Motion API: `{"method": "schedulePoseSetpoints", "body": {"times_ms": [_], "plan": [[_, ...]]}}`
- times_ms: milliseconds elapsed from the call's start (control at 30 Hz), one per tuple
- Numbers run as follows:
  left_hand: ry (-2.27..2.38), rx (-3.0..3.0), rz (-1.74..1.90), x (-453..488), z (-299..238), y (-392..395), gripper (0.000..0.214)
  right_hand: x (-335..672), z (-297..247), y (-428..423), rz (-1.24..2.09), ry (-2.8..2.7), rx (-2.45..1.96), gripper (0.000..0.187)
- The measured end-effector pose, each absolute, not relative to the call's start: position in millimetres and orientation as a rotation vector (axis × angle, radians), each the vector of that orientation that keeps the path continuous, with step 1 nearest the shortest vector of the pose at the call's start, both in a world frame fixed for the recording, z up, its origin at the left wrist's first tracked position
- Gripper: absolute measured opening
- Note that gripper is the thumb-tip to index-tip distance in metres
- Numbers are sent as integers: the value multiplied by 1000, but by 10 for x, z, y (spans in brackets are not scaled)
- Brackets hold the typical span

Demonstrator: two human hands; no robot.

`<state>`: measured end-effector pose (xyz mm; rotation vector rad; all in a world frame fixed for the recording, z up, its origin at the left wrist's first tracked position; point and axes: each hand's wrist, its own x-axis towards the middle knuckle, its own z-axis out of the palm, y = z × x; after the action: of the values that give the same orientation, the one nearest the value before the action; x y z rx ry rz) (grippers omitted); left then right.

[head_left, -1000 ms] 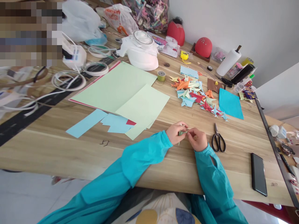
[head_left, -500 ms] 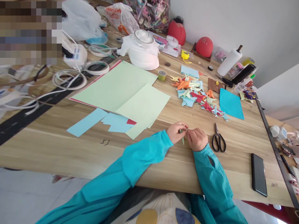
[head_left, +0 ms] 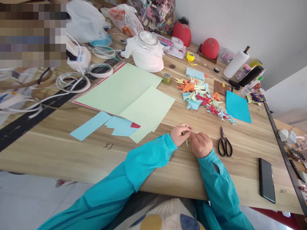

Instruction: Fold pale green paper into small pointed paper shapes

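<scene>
My left hand (head_left: 179, 134) is closed on a small pale green folded paper (head_left: 186, 143), whose pointed end sticks out below the fingers. Against those fingertips, my right hand (head_left: 201, 144) is closed in a pinch at the paper's edge; the exact spot is hidden by the fingers. Both hands are just above the wooden table. Beyond them lies a pile of folded paper cranes (head_left: 192, 92) in orange, red, blue and pale green. Black-handled scissors (head_left: 224, 143) rest to the right of my right hand.
Pale green sheets (head_left: 148, 108) and blue paper strips (head_left: 90, 126) lie at left. A thread spool (head_left: 166, 77) stands behind them. On the right are a turquoise cloth square (head_left: 238, 107) and a phone (head_left: 267, 180). White cables (head_left: 72, 83) coil at far left.
Both hands have shifted very slightly left, still together at the folded paper. The other things on the table lie as before.
</scene>
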<state>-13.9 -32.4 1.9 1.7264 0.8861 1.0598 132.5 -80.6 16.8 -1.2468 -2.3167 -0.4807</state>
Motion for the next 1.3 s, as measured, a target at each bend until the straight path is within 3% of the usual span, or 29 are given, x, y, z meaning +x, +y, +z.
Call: {"method": "schedulePoseSetpoints", "body": {"times_ms": [133, 333, 467, 1300], "plan": [[874, 1703, 1082, -141, 35, -327, 11, 1322, 158, -835, -59, -2017, -1387, 21], [815, 1804, 1159, -131, 9, -348, 10, 1290, 187, -814, 914, -1236, -1439, 25], [776, 1926, 1249, -121, -40, -356, 11, 1290, 200, -776, 1240, -1072, -1364, 30], [787, 1977, 1114, -151, 65, -397, 11, 1292, 167, -792, 1074, -1264, -1381, 20]]}}
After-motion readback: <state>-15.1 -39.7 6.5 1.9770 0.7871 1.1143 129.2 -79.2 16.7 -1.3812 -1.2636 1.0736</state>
